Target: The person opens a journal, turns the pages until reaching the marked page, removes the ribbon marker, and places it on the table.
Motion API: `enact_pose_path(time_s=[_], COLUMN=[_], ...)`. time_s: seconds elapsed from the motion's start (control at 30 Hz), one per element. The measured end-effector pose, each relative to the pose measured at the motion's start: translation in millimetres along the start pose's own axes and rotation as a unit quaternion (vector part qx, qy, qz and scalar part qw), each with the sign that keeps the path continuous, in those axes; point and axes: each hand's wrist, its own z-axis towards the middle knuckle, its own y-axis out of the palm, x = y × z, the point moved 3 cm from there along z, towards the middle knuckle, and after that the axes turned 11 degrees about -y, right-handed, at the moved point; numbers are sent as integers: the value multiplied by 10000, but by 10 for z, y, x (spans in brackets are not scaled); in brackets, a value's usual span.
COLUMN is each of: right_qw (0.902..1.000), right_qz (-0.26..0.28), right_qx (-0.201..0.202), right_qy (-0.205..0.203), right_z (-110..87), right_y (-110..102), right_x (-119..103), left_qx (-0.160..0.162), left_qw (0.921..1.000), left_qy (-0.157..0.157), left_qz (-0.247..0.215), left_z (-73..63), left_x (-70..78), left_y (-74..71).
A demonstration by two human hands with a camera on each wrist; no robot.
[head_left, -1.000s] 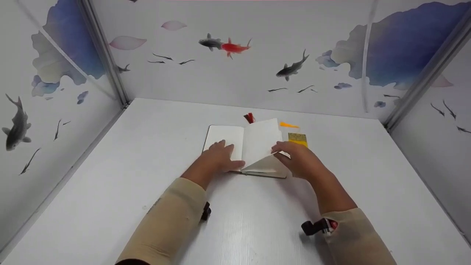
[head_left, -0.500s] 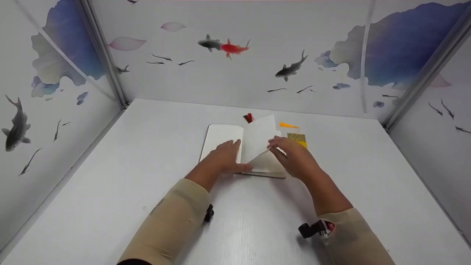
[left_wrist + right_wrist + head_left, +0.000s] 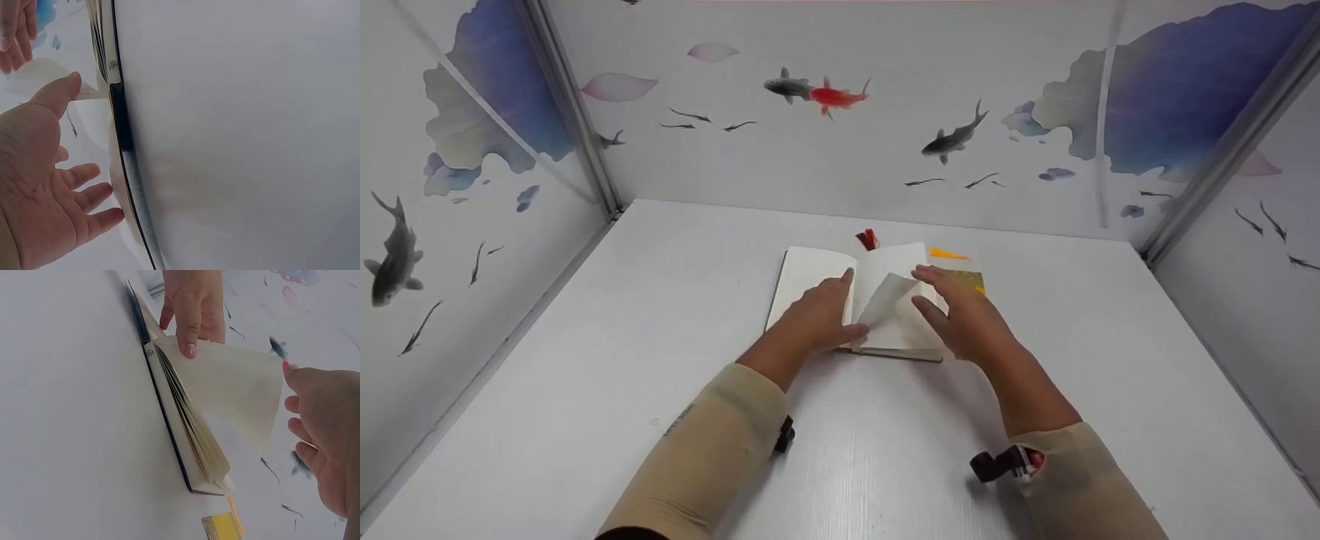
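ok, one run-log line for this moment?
notebook: open on table | left hand: over left page | right hand: at raised page edge | raised page: not lying flat

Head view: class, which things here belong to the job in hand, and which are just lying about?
In use: notebook, lifted page, left hand, right hand.
Apparently lying about: red tassel (possibly the notebook's), orange strip, yellow speckled piece.
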Motion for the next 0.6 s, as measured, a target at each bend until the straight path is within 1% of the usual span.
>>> enact_pose_path(time_s=[0.07,0.13,0.2,0.27,0.37,0.47,0.6], right_qw=[9998,9993,9983,9971,9945,9902,9815], right_qz=[-143,-274,-325,-320,-418,-667,-1101], right_qx=[-6,-97,-268,-472,-805,-1129,-1534], right_qy=[112,244,392,510,526,481,318], right_z=[2,16,29,38,44,45,61], right_y=[16,41,74,119,200,292,410], right_x=[27,58,85,108,151,190,225], left_qx=[115,256,426,666,1090,1497,1936], left_qw=[9999,9994,9985,9969,9924,9860,9778], left_qy=[95,215,298,402,572,725,794], left_qz=[-56,-80,-141,-113,-19,90,123], left_z=[-1,-3,-13,-27,-50,-72,-95], left_x=[1,9,19,31,46,55,51], left_y=[-4,-17,-41,-71,-114,-152,-190])
